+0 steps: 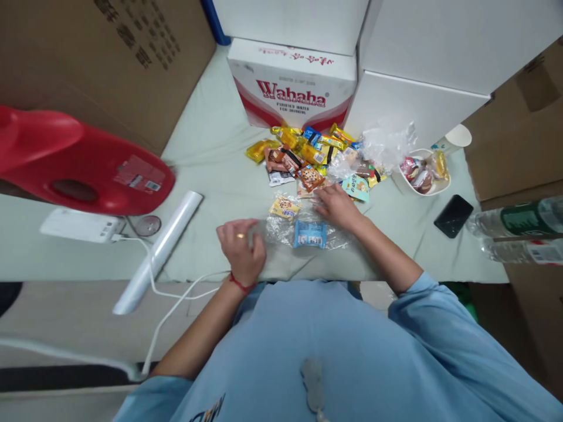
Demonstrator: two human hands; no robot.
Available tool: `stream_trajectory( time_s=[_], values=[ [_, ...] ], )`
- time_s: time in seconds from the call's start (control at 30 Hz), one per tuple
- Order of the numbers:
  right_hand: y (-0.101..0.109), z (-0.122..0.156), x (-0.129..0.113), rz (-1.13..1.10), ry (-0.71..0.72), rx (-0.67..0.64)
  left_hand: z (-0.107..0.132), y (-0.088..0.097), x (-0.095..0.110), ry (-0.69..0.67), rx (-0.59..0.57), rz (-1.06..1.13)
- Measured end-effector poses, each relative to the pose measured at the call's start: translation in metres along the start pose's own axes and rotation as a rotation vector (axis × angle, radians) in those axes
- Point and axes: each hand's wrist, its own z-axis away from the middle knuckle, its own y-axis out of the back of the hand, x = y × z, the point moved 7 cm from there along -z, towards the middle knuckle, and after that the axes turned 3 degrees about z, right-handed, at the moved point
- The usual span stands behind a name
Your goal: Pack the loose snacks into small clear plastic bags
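A clear plastic bag [280, 232] lies spread near the front of the table, with a yellow cookie packet [285, 207] and a blue snack packet [310, 234] on or in it; which one I cannot tell. My left hand [241, 249], fingers curled and slightly blurred, is closed at the bag's left edge. My right hand [338, 205] reaches over the bag's far right side, fingers stretched out at a pinkish packet [304, 190] on the near edge of the snack pile. Brown cookie packets [310, 177], yellow packets [288, 138] and a light green packet [356, 187] make up that pile.
A Wahaha carton [294, 88] stands behind the pile. To the right are a white bowl [433, 186] of snacks, a paper cup [457, 138], a black phone [454, 216] and bottles [519, 220]. Leftward lie a plastic roll [160, 249], white power bank [81, 225] and red jug [109, 164].
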Motion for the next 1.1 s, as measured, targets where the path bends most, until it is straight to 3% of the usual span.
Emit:
stream_trajectory(
  time_s=[0.13, 0.23, 0.33, 0.43, 0.53, 0.7, 0.8, 0.87, 0.9, 1.0, 1.1],
  values=[
    [-0.020, -0.022, -0.006, 0.032, -0.024, -0.067, 0.014, -0.039, 0.050, -0.272, -0.347, -0.032],
    [-0.021, -0.026, -0.006, 0.018, -0.005, -0.138, 0.018, -0.073, 0.058, -0.301, -0.511, -0.121],
    [-0.003, -0.016, -0.015, -0.010, 0.073, -0.090, 0.022, -0.092, 0.055, -0.295, -0.563, -0.179],
    [0.005, 0.014, -0.043, -0.031, 0.245, -0.075, 0.025, -0.096, 0.053, -0.298, -0.553, -0.161],
    [-0.011, 0.051, -0.071, -0.041, 0.368, -0.147, 0.026, -0.097, 0.045, -0.260, -0.549, -0.116],
    [-0.044, 0.083, -0.080, -0.026, 0.329, -0.127, 0.034, -0.083, 0.012, -0.147, -0.542, 0.162],
    [-0.053, 0.087, -0.079, -0.035, 0.290, -0.109, 0.034, -0.056, -0.030, 0.155, -0.255, 0.306],
    [-0.054, 0.086, -0.079, -0.045, 0.268, -0.099, 0.034, -0.040, -0.051, 0.328, -0.040, 0.253],
    [-0.054, 0.086, -0.079, -0.048, 0.260, -0.099, 0.033, -0.037, -0.054, 0.368, 0.009, 0.197],
    [-0.053, 0.083, -0.079, -0.054, 0.241, -0.101, 0.023, -0.048, -0.044, 0.359, -0.069, 0.052],
    [-0.053, 0.080, -0.080, -0.065, 0.226, -0.103, 0.013, -0.059, -0.019, 0.329, -0.137, 0.122]
  ],
)
